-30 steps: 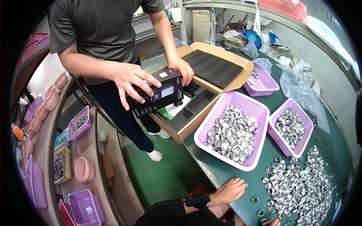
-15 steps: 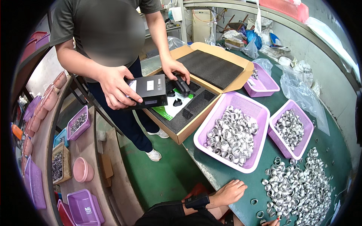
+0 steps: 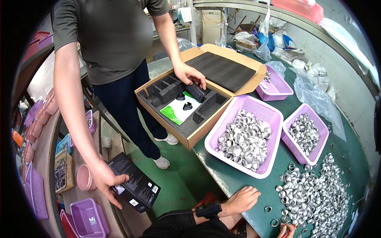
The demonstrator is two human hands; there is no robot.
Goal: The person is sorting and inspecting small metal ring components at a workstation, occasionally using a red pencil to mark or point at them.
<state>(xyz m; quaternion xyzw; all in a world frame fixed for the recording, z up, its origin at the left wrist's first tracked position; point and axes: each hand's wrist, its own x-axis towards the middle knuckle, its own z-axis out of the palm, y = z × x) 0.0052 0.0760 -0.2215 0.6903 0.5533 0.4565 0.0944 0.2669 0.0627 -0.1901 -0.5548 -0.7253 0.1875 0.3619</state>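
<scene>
My left hand (image 3: 243, 199), with a black band (image 3: 208, 210) round its wrist, rests palm down on the edge of the green table (image 3: 212, 168). Its fingers are loosely bent and apart, with nothing visible in them. At the bottom edge my right hand (image 3: 285, 230) is partly cut off. It pinches a thin red stick-like tool (image 3: 291, 231) beside a heap of silver metal rings (image 3: 313, 194). A few loose rings (image 3: 268, 209) lie between my hands.
A co-worker's one hand (image 3: 109, 178) holds a black box (image 3: 135, 182) low by the shelves; the other hand (image 3: 190, 75) touches a black case (image 3: 195, 92) in a foam-lined carton (image 3: 186, 137). Purple baskets (image 3: 211, 146) of rings stand on the table. More bins (image 3: 85, 214) fill the left shelves.
The co-worker has moved the black box from above the carton down to the lower left, and the black case sits lower in the foam. My right hand has come further into view.
</scene>
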